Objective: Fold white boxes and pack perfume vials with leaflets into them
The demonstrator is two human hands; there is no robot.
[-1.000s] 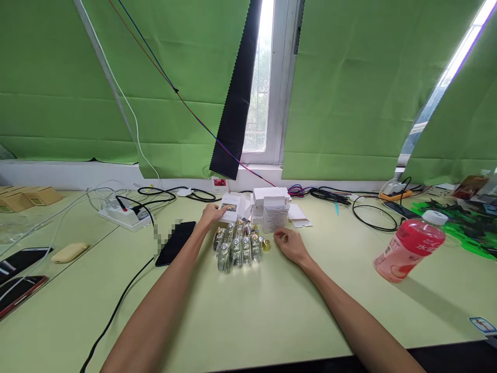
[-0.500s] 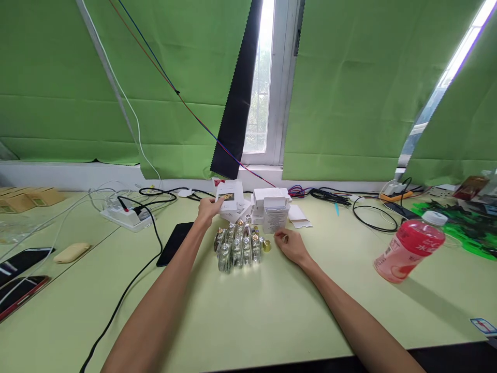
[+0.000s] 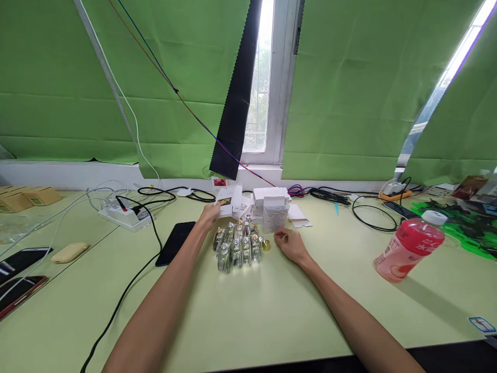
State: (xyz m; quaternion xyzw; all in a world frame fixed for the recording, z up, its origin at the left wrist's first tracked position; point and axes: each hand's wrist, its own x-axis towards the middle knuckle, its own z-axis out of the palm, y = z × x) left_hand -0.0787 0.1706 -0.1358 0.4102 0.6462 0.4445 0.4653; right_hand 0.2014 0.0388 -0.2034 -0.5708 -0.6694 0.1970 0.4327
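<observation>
My left hand is clamped on a white carton; my right hand rests on the table.
Taking the glass bottles as my clock's centre, the carton I grip by its near edge is about twelve o'clock, its dark picture panel facing up, with my left hand toward eleven; an open box stands near two; a gold cap lies at three, just beside the bottles; and beyond it, also at three, is my right hand, fingers curled in by the box, though I cannot tell whether its fingertips meet or touch the box.
</observation>
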